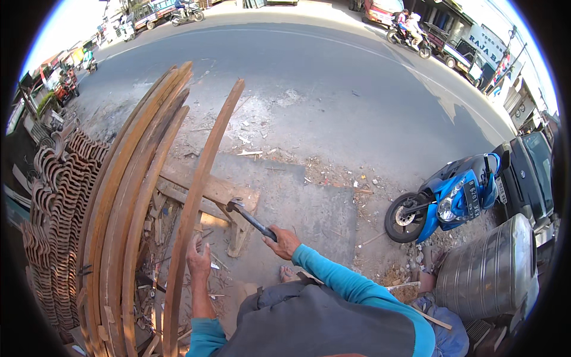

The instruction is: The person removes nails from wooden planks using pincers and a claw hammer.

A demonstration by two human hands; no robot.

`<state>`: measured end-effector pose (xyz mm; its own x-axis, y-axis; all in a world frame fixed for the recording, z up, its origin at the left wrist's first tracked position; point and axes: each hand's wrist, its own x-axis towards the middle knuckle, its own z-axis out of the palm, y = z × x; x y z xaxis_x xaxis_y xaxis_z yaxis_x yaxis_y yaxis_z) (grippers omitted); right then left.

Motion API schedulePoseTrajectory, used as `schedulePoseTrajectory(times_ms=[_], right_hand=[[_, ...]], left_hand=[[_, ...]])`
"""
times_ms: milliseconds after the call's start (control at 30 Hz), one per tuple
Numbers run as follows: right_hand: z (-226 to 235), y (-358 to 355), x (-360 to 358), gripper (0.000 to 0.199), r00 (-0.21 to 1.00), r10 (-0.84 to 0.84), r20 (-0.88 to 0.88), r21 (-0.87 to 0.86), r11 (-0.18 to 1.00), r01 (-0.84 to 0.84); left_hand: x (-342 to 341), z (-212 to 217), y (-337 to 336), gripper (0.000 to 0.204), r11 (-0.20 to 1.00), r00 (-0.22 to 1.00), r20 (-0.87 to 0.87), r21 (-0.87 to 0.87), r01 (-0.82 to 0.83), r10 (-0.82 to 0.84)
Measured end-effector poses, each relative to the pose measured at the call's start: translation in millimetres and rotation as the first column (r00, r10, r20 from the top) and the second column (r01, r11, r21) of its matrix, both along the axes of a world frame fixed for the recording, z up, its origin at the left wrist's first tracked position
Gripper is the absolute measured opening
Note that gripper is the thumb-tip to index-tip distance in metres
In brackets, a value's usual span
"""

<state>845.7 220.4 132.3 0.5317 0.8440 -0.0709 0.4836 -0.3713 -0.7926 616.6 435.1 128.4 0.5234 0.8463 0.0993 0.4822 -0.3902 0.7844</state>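
Note:
My right hand [284, 243] is closed round the dark handle of a claw hammer [256, 221], whose metal head is beside a long brown wooden beam. This single beam [204, 159] lies across a low wooden trestle [238, 193] and runs from near me toward the road. Beside the beam's near half is my left hand [198, 257], fingers apart and nothing in it; whether its fingertips touch the wood I cannot tell. Several more long beams [135, 172] lie side by side to the left, their far ends raised off the ground.
Curved clay roof tiles [59, 208] are stacked at the far left. To the right stand a blue motorbike [455, 199], a ribbed metal tank [485, 268] and a dark car [531, 172]. Wood scraps litter the ground; vehicles and riders line the road [297, 65] beyond.

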Motion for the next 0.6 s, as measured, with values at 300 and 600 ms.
schedulePoseTrajectory(times_ms=[300, 600], right_hand=[[-79.4, 36.1, 44.3, 0.047, 0.985, -0.114, -0.128, -0.263, 0.962, 0.077], [-69.1, 33.0, 67.7, 0.051, 0.996, -0.053, -0.071, -0.379, 0.925, 0.022]], left_hand=[[132.9, 40.8, 59.3, 0.050, 0.969, 0.991, -0.060, 0.213, 0.129, -0.118], [196.6, -5.3, 160.8, 0.076, 0.966, 0.975, -0.217, 0.237, 0.105, -0.052]])
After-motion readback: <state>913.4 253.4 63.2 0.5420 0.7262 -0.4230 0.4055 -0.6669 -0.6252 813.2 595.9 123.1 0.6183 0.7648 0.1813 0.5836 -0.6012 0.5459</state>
